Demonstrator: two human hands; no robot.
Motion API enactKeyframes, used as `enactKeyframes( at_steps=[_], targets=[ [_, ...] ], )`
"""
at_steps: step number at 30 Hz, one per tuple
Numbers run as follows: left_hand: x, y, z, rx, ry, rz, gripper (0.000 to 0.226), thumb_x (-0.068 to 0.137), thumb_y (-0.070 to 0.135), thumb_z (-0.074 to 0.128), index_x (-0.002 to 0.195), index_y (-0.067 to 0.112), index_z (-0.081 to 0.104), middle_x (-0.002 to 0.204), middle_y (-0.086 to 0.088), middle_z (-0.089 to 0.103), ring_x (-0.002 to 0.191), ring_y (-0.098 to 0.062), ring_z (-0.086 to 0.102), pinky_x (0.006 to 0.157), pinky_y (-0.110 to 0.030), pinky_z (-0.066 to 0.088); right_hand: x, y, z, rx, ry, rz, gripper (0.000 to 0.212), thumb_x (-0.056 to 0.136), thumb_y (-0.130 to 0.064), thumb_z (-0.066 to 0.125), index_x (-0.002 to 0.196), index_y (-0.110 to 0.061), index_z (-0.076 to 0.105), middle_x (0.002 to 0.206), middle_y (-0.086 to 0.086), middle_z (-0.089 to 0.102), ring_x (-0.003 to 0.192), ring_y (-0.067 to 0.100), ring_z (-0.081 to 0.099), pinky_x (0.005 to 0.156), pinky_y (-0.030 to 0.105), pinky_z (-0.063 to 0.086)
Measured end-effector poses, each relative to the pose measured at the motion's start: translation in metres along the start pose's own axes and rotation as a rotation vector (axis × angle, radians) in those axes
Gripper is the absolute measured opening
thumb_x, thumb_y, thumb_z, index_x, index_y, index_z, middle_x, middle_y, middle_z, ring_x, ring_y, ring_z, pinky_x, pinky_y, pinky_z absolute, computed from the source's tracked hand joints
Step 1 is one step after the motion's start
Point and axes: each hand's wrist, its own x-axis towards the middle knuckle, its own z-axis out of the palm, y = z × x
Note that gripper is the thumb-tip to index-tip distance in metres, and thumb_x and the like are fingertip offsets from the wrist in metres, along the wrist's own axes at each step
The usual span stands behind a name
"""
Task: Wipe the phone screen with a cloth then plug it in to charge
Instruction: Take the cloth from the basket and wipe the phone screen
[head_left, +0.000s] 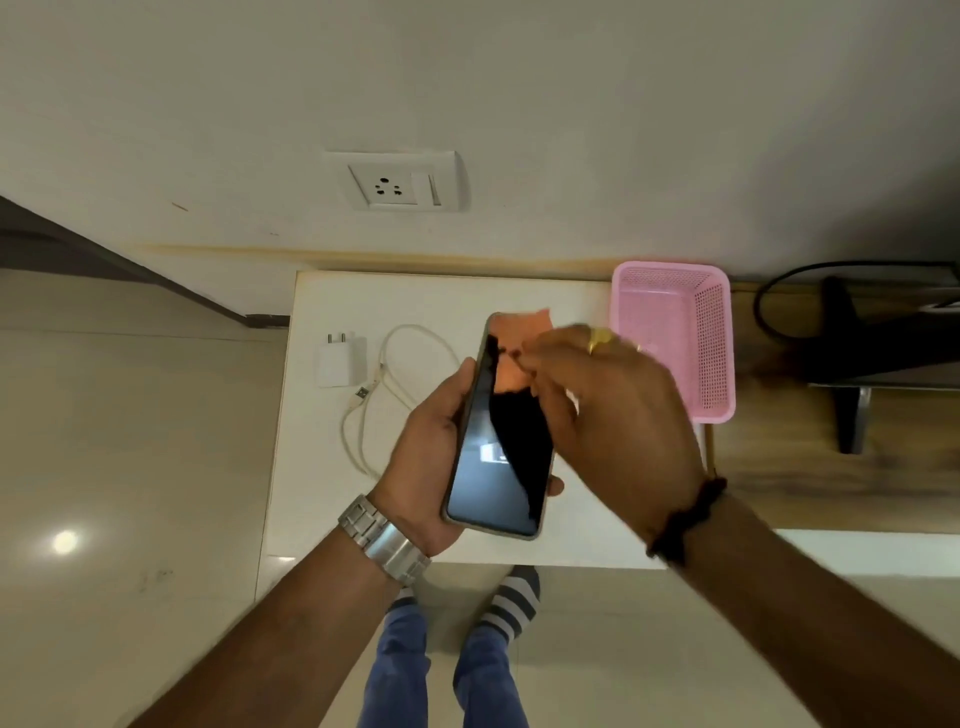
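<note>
My left hand (426, 457) grips a dark phone (501, 457) from its left edge, screen up and tilted, above a small white table (322, 499). My right hand (613, 410) hovers over the upper part of the screen, blurred, pinching an orange cloth (524, 330) whose corner shows past the phone's top. On the table to the left lie a white charger adapter (340, 361) and a coiled white cable (395, 395). A white wall socket with a switch (397, 182) sits above the table.
A pink perforated basket (675, 338) stands at the table's right back corner. Right of it is a wooden surface with a black stand and black cord (852, 364). My feet in striped socks (511, 603) stand at the table's front edge.
</note>
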Motion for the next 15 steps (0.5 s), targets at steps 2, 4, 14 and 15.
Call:
enactKeyframes(
  at_steps=[2, 4, 14, 15],
  targets=[
    [0.001, 0.0, 0.004, 0.006, 0.017, 0.012, 0.047, 0.098, 0.054, 0.055, 0.109, 0.016, 0.081, 0.107, -0.012, 0.079, 0.092, -0.032, 0.076, 0.079, -0.048, 0.061, 0.013, -0.005, 0.003, 0.03, 0.077, -0.004, 0.027, 0.092, -0.015, 0.05, 0.104, -0.013, 0.074, 0.107, 0.01, 0.073, 0.097, 0.03, 0.067, 0.084, 0.042, 0.056],
    [0.0, 0.008, 0.005, -0.026, 0.037, 0.008, 0.053, 0.094, 0.055, 0.056, 0.119, 0.013, 0.078, 0.119, -0.016, 0.075, 0.105, -0.033, 0.074, 0.088, -0.047, 0.06, -0.009, -0.024, 0.015, 0.074, -0.073, -0.109, 0.028, 0.092, -0.016, 0.051, 0.111, -0.016, 0.071, 0.106, 0.008, 0.072, 0.094, 0.029, 0.069, 0.079, 0.041, 0.059],
    [-0.002, 0.012, 0.005, -0.051, 0.061, -0.021, 0.054, 0.095, 0.058, 0.056, 0.114, 0.013, 0.079, 0.108, -0.014, 0.077, 0.1, -0.031, 0.072, 0.091, -0.04, 0.057, -0.014, -0.021, 0.014, 0.078, 0.039, -0.129, 0.017, 0.088, -0.012, 0.064, 0.099, -0.011, 0.077, 0.098, 0.007, 0.076, 0.085, 0.026, 0.071, 0.078, 0.036, 0.06],
    [-0.002, 0.015, 0.005, -0.042, 0.078, -0.02, 0.062, 0.095, 0.061, 0.054, 0.126, 0.011, 0.073, 0.12, -0.017, 0.074, 0.114, -0.034, 0.065, 0.103, -0.041, 0.047, -0.026, -0.027, 0.019, 0.093, -0.056, -0.167, 0.018, 0.088, -0.014, 0.067, 0.103, -0.013, 0.077, 0.1, 0.006, 0.076, 0.085, 0.024, 0.072, 0.077, 0.033, 0.06]
  ],
)
